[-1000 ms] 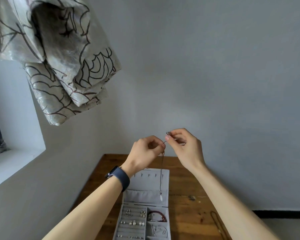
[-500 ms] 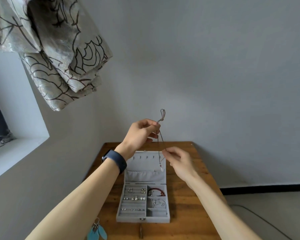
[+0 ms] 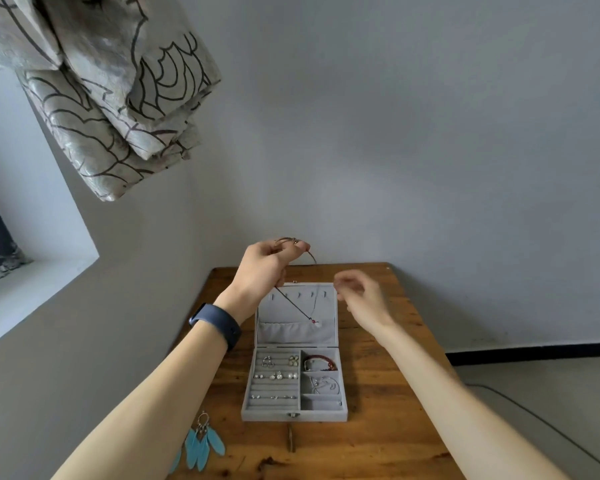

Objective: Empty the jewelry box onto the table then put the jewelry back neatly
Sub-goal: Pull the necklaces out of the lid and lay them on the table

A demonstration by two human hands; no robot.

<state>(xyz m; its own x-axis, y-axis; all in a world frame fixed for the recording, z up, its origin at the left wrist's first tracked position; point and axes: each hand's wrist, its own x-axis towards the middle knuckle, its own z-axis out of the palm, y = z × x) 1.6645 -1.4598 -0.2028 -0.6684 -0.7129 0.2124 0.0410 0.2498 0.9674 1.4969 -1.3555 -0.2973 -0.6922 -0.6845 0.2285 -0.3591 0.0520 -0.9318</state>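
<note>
I see both bare arms reaching over a wooden table (image 3: 378,427). The left hand (image 3: 264,265), raised above the open grey jewelry box (image 3: 293,415), pinches a thin dark necklace (image 3: 295,305) between curled fingers. The cord slants down in front of the raised lid (image 3: 298,336), ending in a small pale pendant (image 3: 318,323). The right hand (image 3: 361,296) hovers just beside the lid, blurred, fingers loosely bent and gripping nothing I can make out. Inside the box, rings and studs (image 3: 276,375) sit in the left slots and a red bracelet (image 3: 321,362) lies in a right compartment. Blue feather earrings (image 3: 201,441) lie on the table near the box's front left corner.
</note>
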